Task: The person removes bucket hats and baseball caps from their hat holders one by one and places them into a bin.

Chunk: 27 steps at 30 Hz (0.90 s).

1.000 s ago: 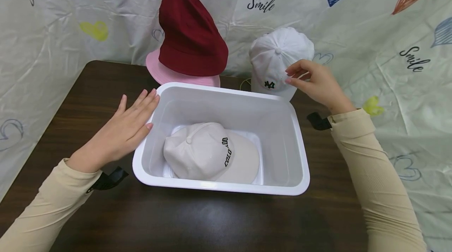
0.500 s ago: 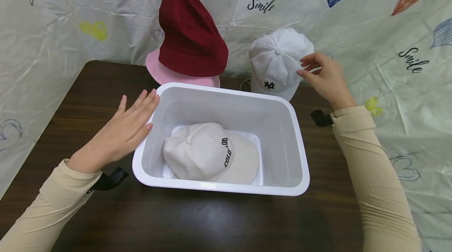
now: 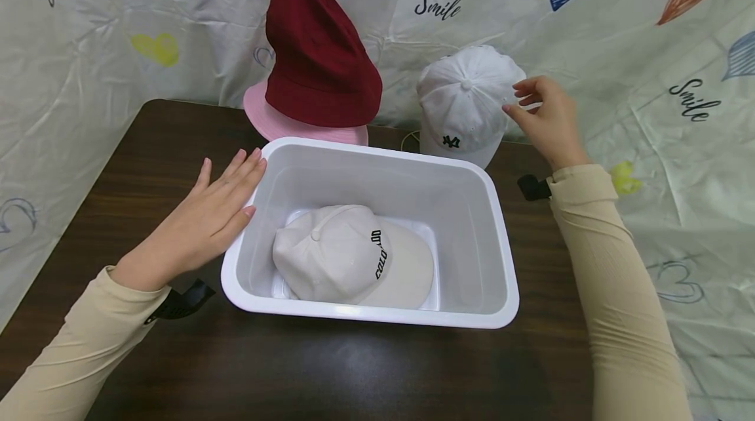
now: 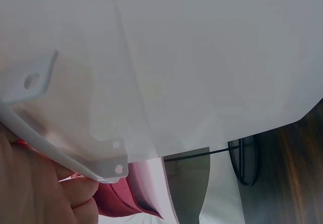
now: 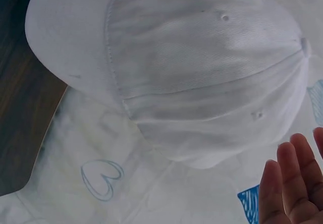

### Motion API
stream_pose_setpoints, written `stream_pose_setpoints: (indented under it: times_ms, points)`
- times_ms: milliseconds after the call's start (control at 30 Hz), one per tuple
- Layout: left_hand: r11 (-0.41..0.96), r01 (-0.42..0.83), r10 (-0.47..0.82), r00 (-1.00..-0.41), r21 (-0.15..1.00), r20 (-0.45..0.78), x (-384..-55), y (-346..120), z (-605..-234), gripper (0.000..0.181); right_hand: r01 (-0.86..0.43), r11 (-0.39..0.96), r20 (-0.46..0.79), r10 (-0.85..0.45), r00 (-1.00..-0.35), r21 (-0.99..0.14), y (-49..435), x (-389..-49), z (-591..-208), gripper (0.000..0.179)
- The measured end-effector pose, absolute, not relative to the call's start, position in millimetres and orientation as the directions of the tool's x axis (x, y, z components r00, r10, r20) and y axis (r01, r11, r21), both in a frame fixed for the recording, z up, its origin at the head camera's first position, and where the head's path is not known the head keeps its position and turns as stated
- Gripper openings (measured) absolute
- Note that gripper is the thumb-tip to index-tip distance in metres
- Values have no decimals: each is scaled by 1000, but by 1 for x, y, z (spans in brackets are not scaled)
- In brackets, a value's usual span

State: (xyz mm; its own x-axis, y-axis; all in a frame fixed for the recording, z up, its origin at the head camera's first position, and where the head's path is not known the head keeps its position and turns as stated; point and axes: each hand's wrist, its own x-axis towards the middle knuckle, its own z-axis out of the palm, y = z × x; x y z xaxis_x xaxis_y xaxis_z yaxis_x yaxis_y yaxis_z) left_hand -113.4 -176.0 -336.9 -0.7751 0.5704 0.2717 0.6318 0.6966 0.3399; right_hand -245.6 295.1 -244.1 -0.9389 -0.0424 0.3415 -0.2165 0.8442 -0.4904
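A white plastic tub (image 3: 377, 317) stands on the table, with a cream baseball cap (image 3: 336, 254) lying inside, its brim to the right. My left hand (image 3: 197, 227) rests on the tub's left rim with its fingers extended. The left wrist view shows the tub's outer wall (image 4: 202, 57) close up. Behind the tub's right corner is a white baseball cap (image 3: 466, 96) with a dark logo. Beside that cap's right side is my right hand (image 3: 548, 120), holding nothing. In the right wrist view its fingers (image 5: 298, 168) are apart from the cap.
A dark red bucket hat (image 3: 321, 60) sits on a pink hat (image 3: 259, 113) behind the tub's left half. Under everything is a dark wooden table (image 3: 354, 375). A white curtain (image 3: 194, 8) printed with hearts and words hangs behind it.
My right hand has moved right and up, from in front of the white baseball cap to its right side. The left hand, tub and hats have stayed put.
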Motion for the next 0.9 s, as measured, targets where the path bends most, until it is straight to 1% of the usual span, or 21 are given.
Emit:
stream_pose_setpoints:
  times_ms: [233,467,567,767,900]
  points:
    - [699,629,571,-777,339,264,-113,-176,-336,60,-183,872,343,-19,-939,-453,293,-257,-248,43]
    - [704,624,571,-781,340,252,-113,-175,-336,60,-132,860,309,32,-951,-494,288,-268,-254,58]
    - [704,624,572,-782,339,250,-113,-175,-336,60,-121,860,301,40,-953,-496,285,-271,-256,62]
    - [705,619,567,-785,345,249,-113,-176,-335,61,-109,867,310,54,-949,-486,280,-275,-259,61]
    - [703,622,568,-783,346,253,-113,-175,-334,60,-102,872,357,87,-930,-478,277,-277,-265,57]
